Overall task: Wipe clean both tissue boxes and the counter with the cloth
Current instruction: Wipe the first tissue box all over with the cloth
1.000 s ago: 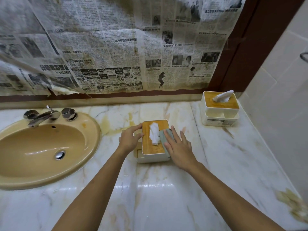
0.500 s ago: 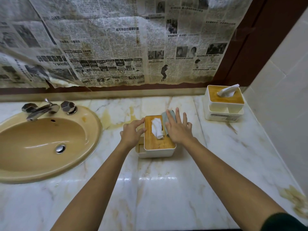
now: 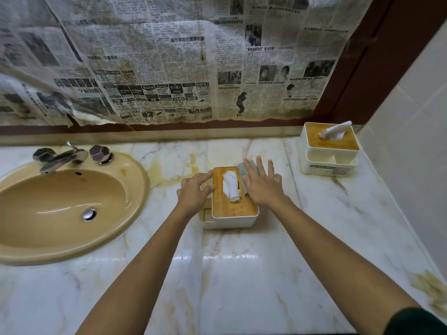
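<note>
Two tissue boxes appear here, the student notes. Where does each stand?

Tutor: Both rest on the marble counter [image 3: 242, 274]. The near tissue box [image 3: 232, 210], white with a wooden lid, sits at centre, to the right of the tan sink [image 3: 60, 204] and its chrome faucet [image 3: 60, 157]. The far tissue box [image 3: 329, 154], of the same make, stands well apart at the back right corner, near the tiled wall. A white tissue [image 3: 231, 186] protrudes from the slot of the near lid, and another from the far one.

Student: And the cloth?

Tutor: The grey-green cloth [image 3: 243, 167] lies on the right-hand part of the near lid, toward its far end, pinned beneath the right hand [image 3: 262, 187]. Only its far edge and a strip beside the tissue show; the palm hides the rest.

Student: How are the hands set?

Tutor: They are apart, one on each side of the tissue. The right hand lies flat, fingers straight and spread, pressing the cloth down. The left hand [image 3: 193, 192] grips the box's left side, fingers curled, with index finger and thumb touching the lid's left edge.

Student: What else is visible?

Tutor: Yellowed newspaper [image 3: 169, 56] covers the surface behind the counter, and a yellow-brown stain [image 3: 428, 291] marks the counter's right edge, near the viewer.
</note>
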Action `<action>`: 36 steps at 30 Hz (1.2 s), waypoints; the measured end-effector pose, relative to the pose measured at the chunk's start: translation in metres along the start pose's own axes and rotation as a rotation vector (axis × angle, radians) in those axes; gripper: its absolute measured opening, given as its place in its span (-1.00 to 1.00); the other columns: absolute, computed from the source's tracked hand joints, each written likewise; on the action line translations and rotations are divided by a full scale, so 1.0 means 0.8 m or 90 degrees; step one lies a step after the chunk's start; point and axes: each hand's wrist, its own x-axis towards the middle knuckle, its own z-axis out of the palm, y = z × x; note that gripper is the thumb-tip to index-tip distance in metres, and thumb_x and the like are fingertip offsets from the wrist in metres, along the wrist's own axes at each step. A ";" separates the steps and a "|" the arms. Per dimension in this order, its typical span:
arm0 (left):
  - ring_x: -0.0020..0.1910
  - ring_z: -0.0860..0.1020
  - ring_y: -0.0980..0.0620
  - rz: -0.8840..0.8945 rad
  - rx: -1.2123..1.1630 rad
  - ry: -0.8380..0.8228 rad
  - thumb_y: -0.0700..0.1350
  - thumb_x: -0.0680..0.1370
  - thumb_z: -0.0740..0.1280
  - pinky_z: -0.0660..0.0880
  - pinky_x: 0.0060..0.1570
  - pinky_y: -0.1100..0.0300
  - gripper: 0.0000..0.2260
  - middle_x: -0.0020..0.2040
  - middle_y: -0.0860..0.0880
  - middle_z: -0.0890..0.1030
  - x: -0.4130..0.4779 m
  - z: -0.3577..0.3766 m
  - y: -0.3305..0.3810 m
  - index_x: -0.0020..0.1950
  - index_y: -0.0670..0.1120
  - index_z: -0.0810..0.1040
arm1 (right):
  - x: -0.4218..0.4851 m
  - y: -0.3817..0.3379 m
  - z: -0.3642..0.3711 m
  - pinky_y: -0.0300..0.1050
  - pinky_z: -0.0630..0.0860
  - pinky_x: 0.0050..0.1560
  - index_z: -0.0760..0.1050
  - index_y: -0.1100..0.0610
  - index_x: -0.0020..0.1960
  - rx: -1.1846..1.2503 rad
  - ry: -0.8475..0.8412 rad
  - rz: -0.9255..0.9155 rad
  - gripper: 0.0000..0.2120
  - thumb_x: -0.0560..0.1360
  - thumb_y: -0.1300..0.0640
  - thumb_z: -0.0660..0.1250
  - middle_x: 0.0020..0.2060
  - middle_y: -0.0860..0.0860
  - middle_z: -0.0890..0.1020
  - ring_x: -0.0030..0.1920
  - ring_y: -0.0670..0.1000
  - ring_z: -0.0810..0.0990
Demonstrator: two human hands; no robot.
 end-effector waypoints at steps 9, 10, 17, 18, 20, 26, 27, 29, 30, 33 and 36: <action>0.43 0.26 -0.05 0.002 -0.026 0.007 0.04 0.61 0.30 0.20 0.30 -0.13 -0.62 0.39 0.12 0.48 -0.002 0.002 -0.004 0.44 0.19 0.43 | -0.073 0.009 0.024 0.21 0.02 0.53 -0.23 -0.14 0.61 -0.019 0.001 -0.047 -0.47 0.69 -0.16 -0.17 0.62 0.00 -0.20 0.59 0.18 -0.28; 0.43 0.26 -0.05 0.002 -0.026 0.008 0.04 0.61 0.30 0.20 0.30 -0.13 -0.62 0.39 0.12 0.48 -0.002 0.002 -0.004 0.44 0.19 0.43 | -0.087 0.011 0.028 0.20 0.04 0.53 -0.24 -0.14 0.61 -0.025 0.002 -0.054 -0.47 0.69 -0.16 -0.18 0.62 -0.01 -0.20 0.59 0.17 -0.28; 0.42 0.25 -0.06 0.012 -0.012 -0.001 0.00 0.63 0.28 0.20 0.30 -0.10 -0.61 0.41 0.10 0.46 -0.004 0.001 0.002 0.47 0.16 0.39 | -0.047 0.011 0.018 0.30 0.05 0.50 -0.21 -0.13 0.61 0.028 -0.003 -0.017 -0.48 0.69 -0.14 -0.18 0.62 -0.03 -0.13 0.59 0.19 -0.23; 0.42 0.25 -0.06 0.013 -0.013 0.000 -0.01 0.63 0.28 0.20 0.30 -0.10 -0.61 0.41 0.10 0.46 -0.005 0.000 0.002 0.47 0.16 0.39 | -0.030 0.009 0.012 0.31 0.06 0.49 -0.20 -0.12 0.61 0.028 -0.001 -0.011 -0.48 0.69 -0.12 -0.17 0.62 -0.02 -0.11 0.60 0.20 -0.22; 0.42 0.24 -0.05 0.015 -0.020 0.003 -0.01 0.64 0.27 0.20 0.30 -0.10 -0.61 0.41 0.10 0.47 -0.007 -0.001 0.003 0.47 0.17 0.39 | 0.000 0.007 -0.001 0.31 0.12 0.47 -0.15 -0.09 0.62 0.019 0.009 -0.014 -0.49 0.70 -0.07 -0.14 0.62 0.00 -0.05 0.60 0.22 -0.17; 0.48 0.26 -0.01 0.007 -0.101 -0.041 0.17 0.56 0.30 0.17 0.44 -0.22 -0.57 0.38 0.18 0.49 -0.010 -0.006 -0.002 0.43 0.27 0.39 | 0.025 0.022 -0.019 0.23 0.42 0.25 0.25 -0.15 0.48 0.136 0.000 -0.044 -0.58 0.66 -0.05 -0.11 0.33 0.08 0.52 0.31 0.17 0.43; 0.50 0.25 0.00 0.005 -0.125 -0.080 0.30 0.48 0.33 0.16 0.45 -0.25 -0.45 0.40 0.20 0.47 -0.010 -0.007 -0.006 0.46 0.29 0.35 | 0.024 0.027 -0.019 0.21 0.48 0.18 0.28 -0.15 0.45 0.157 0.000 -0.046 -0.58 0.65 -0.07 -0.11 0.22 0.10 0.58 0.18 0.14 0.51; 0.54 0.15 0.01 0.004 -0.114 -0.176 0.46 0.26 0.43 0.12 0.48 -0.24 -0.10 0.48 0.18 0.35 -0.015 -0.014 -0.005 0.52 0.30 0.19 | 0.018 0.036 -0.019 0.18 0.54 0.08 0.32 -0.14 0.42 0.189 -0.004 -0.053 -0.59 0.65 -0.10 -0.11 0.11 0.10 0.61 0.03 0.12 0.57; 0.55 0.09 -0.02 0.013 -0.076 -0.213 0.45 0.18 0.49 0.09 0.50 -0.22 0.03 0.51 0.12 0.28 -0.019 -0.016 -0.004 0.55 0.30 0.10 | 0.013 0.039 -0.019 0.17 0.55 0.06 0.33 -0.14 0.41 0.199 -0.005 -0.053 -0.60 0.66 -0.10 -0.10 0.08 0.11 0.62 0.00 0.12 0.58; 0.53 0.00 -0.03 0.086 0.064 -0.263 0.27 0.17 0.61 0.03 0.47 -0.10 0.19 0.56 0.01 0.13 -0.030 -0.020 0.006 0.60 0.21 -0.07 | -0.006 0.043 -0.019 0.15 0.56 0.03 0.36 -0.08 0.40 0.223 0.007 -0.050 -0.61 0.66 -0.08 -0.07 0.06 0.13 0.62 -0.03 0.12 0.59; 0.51 0.01 -0.05 0.122 0.114 -0.261 0.30 0.13 0.61 0.02 0.45 -0.06 0.23 0.54 0.03 0.14 -0.024 -0.020 0.002 0.61 0.20 -0.09 | -0.027 0.050 -0.019 0.12 0.56 0.02 0.39 -0.04 0.37 0.244 0.025 -0.039 -0.61 0.67 -0.06 -0.07 0.05 0.12 0.61 -0.03 0.12 0.58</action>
